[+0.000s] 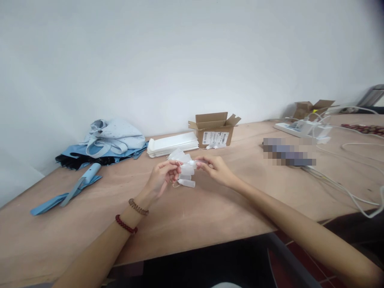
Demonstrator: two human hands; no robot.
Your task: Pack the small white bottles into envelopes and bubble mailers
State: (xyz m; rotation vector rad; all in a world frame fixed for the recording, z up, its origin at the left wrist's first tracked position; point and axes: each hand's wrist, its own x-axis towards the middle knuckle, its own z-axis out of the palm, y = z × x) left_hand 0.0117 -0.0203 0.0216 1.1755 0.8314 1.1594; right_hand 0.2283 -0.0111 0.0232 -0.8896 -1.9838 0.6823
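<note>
My left hand (162, 178) is closed, thumb and fingertips pinching a thin pale cord (176, 185), part of which loops out below the fingers. My right hand (216, 170) pinches the end of a small translucent white plastic bottle (192, 163), its narrow tip pointing at my left fingers. Several similar small bottles (186, 183) hang or lie in a row just under it, beside my left fingertips. Behind my hands, more translucent white pieces (177, 154) rest on the table; their exact shape is unclear.
Behind stand a stack of white paper sleeves (173, 145) and an open cardboard box (214, 130) with small white items in front. At left lie a blue umbrella (90, 174) and pale cloth bag (120, 136). A power strip (289, 129), cables and a blurred-out object (288, 152) occupy the right.
</note>
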